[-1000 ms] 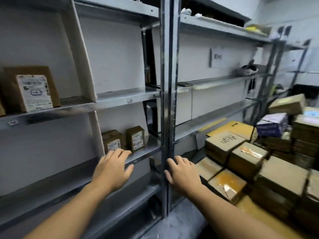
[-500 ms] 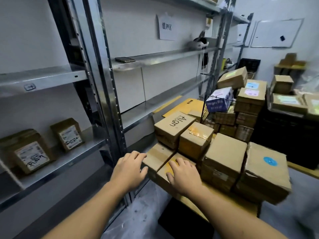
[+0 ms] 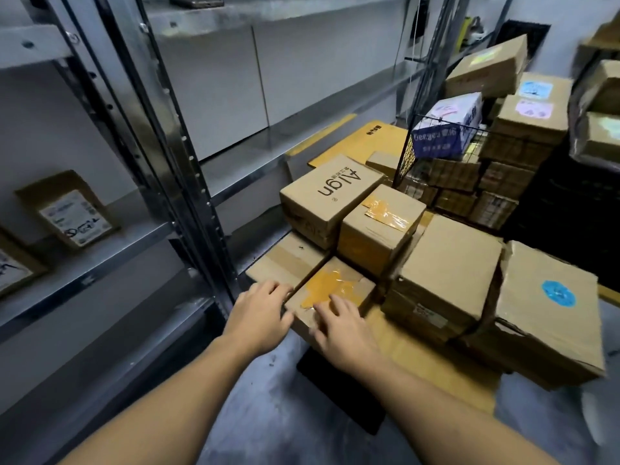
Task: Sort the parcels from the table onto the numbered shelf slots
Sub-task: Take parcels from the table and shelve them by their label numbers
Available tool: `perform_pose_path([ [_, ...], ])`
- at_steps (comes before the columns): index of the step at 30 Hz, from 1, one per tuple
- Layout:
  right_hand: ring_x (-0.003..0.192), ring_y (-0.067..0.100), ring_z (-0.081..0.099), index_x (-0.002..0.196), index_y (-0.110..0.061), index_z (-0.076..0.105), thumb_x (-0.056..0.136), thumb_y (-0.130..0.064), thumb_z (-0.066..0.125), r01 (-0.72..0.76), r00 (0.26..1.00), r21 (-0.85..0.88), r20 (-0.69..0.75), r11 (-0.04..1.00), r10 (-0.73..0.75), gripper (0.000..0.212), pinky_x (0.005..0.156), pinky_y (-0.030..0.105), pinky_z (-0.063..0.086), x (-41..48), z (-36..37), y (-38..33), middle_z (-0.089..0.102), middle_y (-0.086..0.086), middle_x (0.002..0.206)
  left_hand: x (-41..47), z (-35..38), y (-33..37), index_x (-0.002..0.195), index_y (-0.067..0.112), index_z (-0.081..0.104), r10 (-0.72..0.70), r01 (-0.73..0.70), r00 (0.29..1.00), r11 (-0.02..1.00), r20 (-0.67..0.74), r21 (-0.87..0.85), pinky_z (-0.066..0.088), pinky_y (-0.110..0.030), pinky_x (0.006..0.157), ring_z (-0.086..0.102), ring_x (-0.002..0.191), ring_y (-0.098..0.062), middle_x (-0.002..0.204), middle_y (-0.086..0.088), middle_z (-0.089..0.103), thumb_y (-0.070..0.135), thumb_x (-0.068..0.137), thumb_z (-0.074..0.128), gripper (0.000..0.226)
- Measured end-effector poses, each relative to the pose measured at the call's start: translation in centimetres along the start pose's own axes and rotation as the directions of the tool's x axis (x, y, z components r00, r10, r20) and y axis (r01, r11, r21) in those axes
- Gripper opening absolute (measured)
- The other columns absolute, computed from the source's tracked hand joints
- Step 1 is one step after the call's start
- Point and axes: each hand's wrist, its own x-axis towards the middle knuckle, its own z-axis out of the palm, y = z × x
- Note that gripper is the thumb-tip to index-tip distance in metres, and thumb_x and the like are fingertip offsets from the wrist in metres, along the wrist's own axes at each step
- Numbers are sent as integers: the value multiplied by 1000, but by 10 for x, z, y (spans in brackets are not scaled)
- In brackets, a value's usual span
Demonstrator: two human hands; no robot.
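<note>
The light is dim and cool, falling from above; the steel shelf uprights (image 3: 157, 135) throw back hard white streaks and the yellow tape (image 3: 330, 290) shines. Shadow swallows the low shelves (image 3: 100, 347). The far-right parcels (image 3: 604, 85) smear with blur, and straight lines bow near the edges.

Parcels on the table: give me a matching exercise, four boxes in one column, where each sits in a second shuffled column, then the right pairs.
Column A
1. Align box
2. blue-sticker box
3. yellow-taped flat box
4. blue and white box

Column B
a. under the right hand
b. in the wire basket
c. far right end of the pile
d. stacked on another box, closest to the shelf rack

Pairs: 1-d, 2-c, 3-a, 4-b
</note>
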Motion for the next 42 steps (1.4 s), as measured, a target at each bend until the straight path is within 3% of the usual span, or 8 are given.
perform_pose_path([
  [6,153,20,-7,149,-43,25,98,-56,43,-77,994,23,76,997,75,57,117,47,20,-9,23,11,2,-6,167,11,32,-3,140,34,39,13,-9,997,998,78,-57,34,-34,102,41,121,-16,134,12,44,46,95,42,47],
  [11,153,16,-5,148,-43,29,99,-55,38,-23,998,-17,56,1000,24,51,119,44,16,-27,26,28,8,-9,166,14,53,4,141,36,38,39,-22,993,988,111,-153,36,-33,101,41,120,-14,134,12,43,46,94,46,49],
  [19,149,15,7,142,-41,47,98,-52,49,-127,983,225,-105,966,154,45,119,37,24,-34,25,38,16,-8,161,6,79,11,144,39,32,-14,70,977,965,214,-254,38,-35,102,40,126,-19,145,8,35,48,95,47,52],
  [21,148,22,13,143,-41,46,96,-48,56,-253,946,346,-107,903,306,48,119,39,26,-31,24,39,11,-5,162,5,82,10,145,40,29,-34,106,972,946,232,-305,38,-34,103,41,126,-16,144,10,38,47,95,47,54],
  [24,136,24,38,148,-41,36,97,-43,58,-376,905,537,37,755,424,56,110,30,34,-27,23,38,36,8,151,2,84,11,145,40,30,-60,140,972,924,226,-355,36,-30,103,40,126,-13,143,12,40,46,94,51,56],
  [27,128,23,47,150,-37,33,97,-40,60,-354,911,637,68,685,408,59,98,24,35,-26,22,36,49,8,142,-3,80,14,143,39,35,-67,148,976,902,206,-405,38,-30,101,42,124,-12,140,13,42,47,91,56,56],
  [37,117,9,41,142,-47,38,95,-44,61,-164,926,724,-121,670,358,53,96,26,34,-33,-14,26,43,-1,139,-17,46,28,131,46,46,-79,47,997,791,-26,-610,41,-16,84,39,110,19,119,33,37,51,81,64,53],
  [42,117,7,41,134,-60,31,91,-52,60,-55,938,757,-184,651,294,53,96,25,35,-29,-37,17,36,-11,132,-17,20,30,129,48,48,-131,-8,979,732,-153,-681,41,-11,86,46,111,14,122,31,45,36,88,65,45],
])
